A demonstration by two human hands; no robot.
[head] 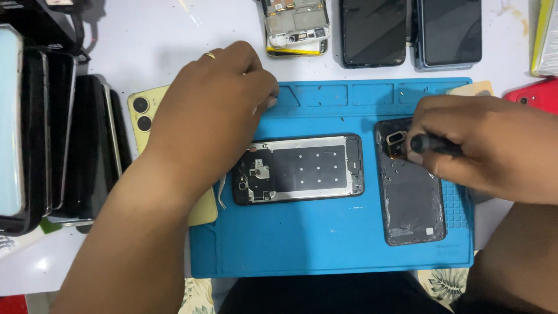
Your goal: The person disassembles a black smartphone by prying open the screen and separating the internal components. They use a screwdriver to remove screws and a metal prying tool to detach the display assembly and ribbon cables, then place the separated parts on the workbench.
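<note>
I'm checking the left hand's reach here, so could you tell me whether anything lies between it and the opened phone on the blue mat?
Nothing visible does. The left hand rests at the top edge of the blue mat, directly above the opened phone, with only bare mat between them. The tweezers lie left of the phone, partly under the wrist, off that path.

A work mat (325,250) lies on the table (133,52) before the person. On the mat, an opened phone (299,168) lies at the middle and a back cover (410,192) to its right. Left of the mat lies another phone (145,113), beyond it a row of standing phones (52,145). Behind the mat lie a phone frame (296,26) and two screens (372,32).
</note>
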